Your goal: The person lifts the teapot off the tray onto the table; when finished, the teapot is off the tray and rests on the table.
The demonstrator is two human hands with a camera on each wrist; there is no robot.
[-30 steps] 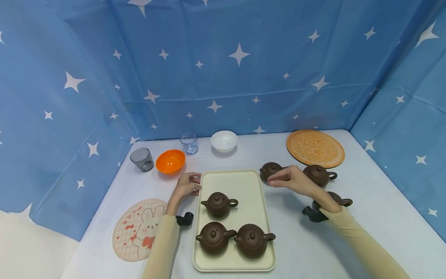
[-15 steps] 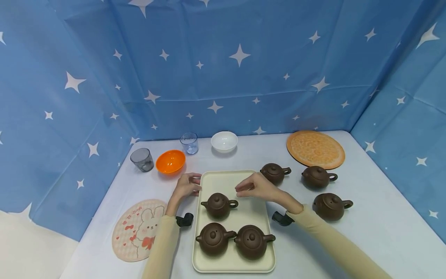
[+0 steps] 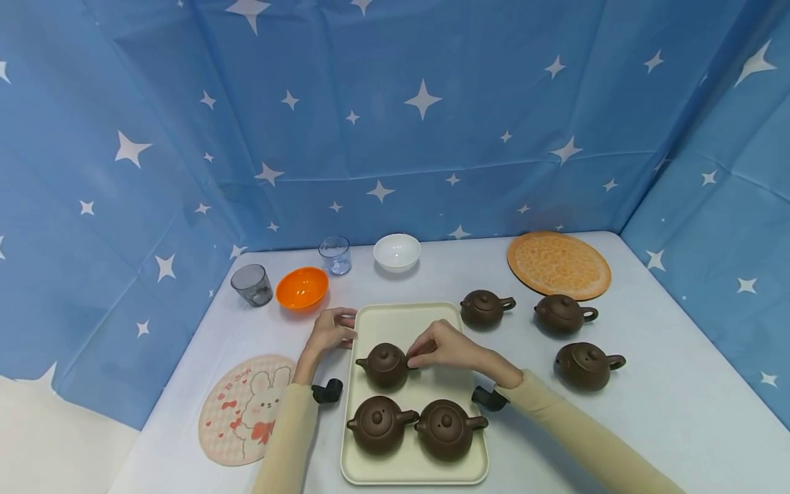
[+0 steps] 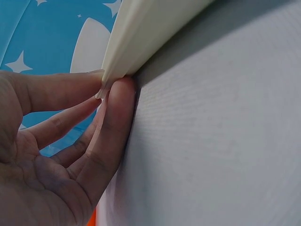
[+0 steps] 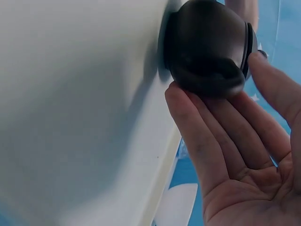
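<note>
My left hand (image 3: 330,331) pinches the left rim of the cream tray (image 3: 407,317); in the left wrist view the thumb and fingers meet around the tray's edge (image 4: 141,33). On the tray sit three dark brown teapots: an upper one (image 3: 384,363), a lower left one (image 3: 376,424) and a lower right one (image 3: 446,429). My right hand (image 3: 447,346) is at the handle of the upper teapot, covering much of it. In the right wrist view, the fingers lie against this teapot's (image 5: 207,37) handle, with the thumb by its lid.
Three more brown teapots, a near one (image 3: 586,366), a back right one (image 3: 560,314) and a back left one (image 3: 483,309), stand right of the tray. Behind are a pizza-patterned mat (image 3: 558,264), white bowl (image 3: 397,252), orange bowl (image 3: 302,288) and two glasses (image 3: 335,255). A rabbit mat (image 3: 243,412) lies left.
My right hand has moved left from the back left teapot, across the tray, to the handle of the upper teapot. My left hand has stayed at the tray's rim.
</note>
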